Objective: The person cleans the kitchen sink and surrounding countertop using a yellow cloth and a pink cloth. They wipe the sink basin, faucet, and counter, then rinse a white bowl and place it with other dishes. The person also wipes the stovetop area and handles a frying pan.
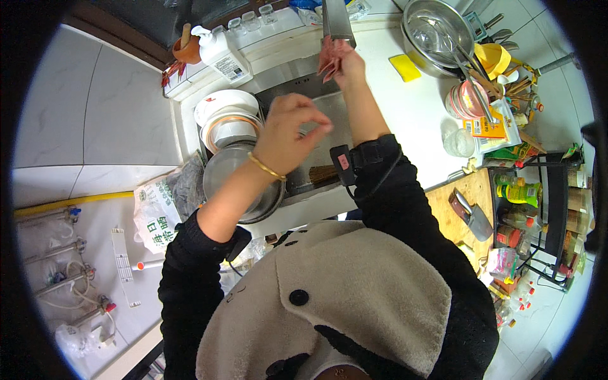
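Observation:
My right hand (352, 67) is closed around a bunched pinkish-red cloth (331, 58). The cloth is against the lower end of a wide metal fixture (337, 21), perhaps a faucet, behind the sink (332, 107). Above the sink's left part hovers my left hand (292, 130), its thumb and forefinger curved towards each other with nothing visible between them. A gold-coloured bangle (266, 167) circles that wrist. Below the left forearm, a metal pan (228, 166) sits at the sink's left side. White plates (225, 103) and bowls are stacked behind it. A straw-coloured brush (323, 174) lies in the sink.
A white pump bottle (223, 57) stands at the back left. Right of the sink, the white counter (394, 109) holds a yellow sponge (405, 68), metal bowls with a strainer (434, 33), and a glass jar (459, 142). A cleaver (475, 218) lies on a wooden cutting board (439, 202) beside a spice rack (553, 209).

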The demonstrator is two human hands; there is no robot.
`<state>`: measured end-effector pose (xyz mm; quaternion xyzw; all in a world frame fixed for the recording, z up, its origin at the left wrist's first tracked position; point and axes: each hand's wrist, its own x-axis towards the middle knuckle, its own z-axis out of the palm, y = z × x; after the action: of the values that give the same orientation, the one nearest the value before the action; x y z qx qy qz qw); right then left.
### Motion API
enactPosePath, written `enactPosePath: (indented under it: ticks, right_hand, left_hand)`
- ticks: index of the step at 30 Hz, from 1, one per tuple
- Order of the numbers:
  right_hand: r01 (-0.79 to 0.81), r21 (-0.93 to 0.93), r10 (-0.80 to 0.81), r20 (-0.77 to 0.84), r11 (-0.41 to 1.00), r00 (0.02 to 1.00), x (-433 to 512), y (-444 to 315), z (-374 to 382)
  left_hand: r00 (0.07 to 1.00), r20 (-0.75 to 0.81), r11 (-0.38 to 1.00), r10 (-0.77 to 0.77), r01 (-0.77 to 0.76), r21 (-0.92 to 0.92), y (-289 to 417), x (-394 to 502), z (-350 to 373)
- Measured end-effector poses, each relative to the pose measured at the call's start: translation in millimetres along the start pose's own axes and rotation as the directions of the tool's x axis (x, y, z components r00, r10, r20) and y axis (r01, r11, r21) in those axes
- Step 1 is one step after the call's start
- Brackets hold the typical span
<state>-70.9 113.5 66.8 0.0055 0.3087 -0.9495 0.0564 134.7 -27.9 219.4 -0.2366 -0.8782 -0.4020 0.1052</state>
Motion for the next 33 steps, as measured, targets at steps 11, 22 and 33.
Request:
enactPosePath:
  ticks: [11,22,33]
  right_hand:
    - [0.031,-0.616,-0.062,-0.028,0.787,0.998,-58.6,76.1,-13.1]
    - [0.199,-0.977,-0.295,0.169,0.075,0.94,-75.3,73.7,-33.5]
    - [0.305,-0.652,-0.054,0.376,0.694,0.925,-36.0,45.6,-19.7]
  left_hand:
    - [0.949,0.314,0.997,-0.042,0.018,0.08,42.3,15.7,67.6]
    - [0.941,0.291,0.953,0.17,-0.082,-0.293,52.3,32.5,87.6]
    - [0.788,0.282,0.786,0.548,-0.368,-0.497,85.6,-2.3,40.9]
